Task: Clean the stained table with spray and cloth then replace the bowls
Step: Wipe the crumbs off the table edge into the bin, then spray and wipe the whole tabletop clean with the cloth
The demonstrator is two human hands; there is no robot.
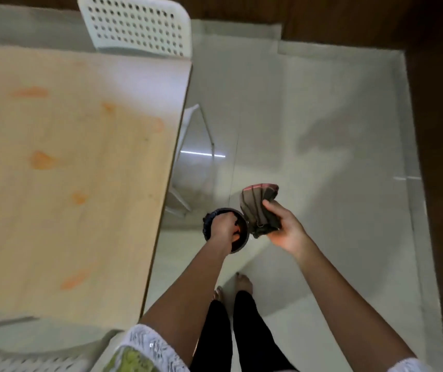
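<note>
Seen from above, off the right edge of the bench (67, 170): left hand (224, 228) gripping a dark bowl (241, 241) over its rim, fingers curled down into it, something orange-red inside by the fingertips, bowl held in the air above the pale tiled floor (309, 130), just clear of the bench edge. Right hand (286, 228) palm up, thumb clamped across a bunched dark cloth (258, 208) with a reddish striped border, cloth fanning up and away from the palm, its lower end just beside the bowl's rim. Grip of both hands closed on what they carry. Light wooden bench top marked with several orange stains (41, 159), scattered from its far side to its near side. White perforated chair (137, 25) pushed in at the far end of the bench; another white chair (13, 358) at the near left corner, only partly visible. Bare feet and black trousers below, white lace-edged sleeves at both arms. Spray bottle nowhere visible in the frame
</note>
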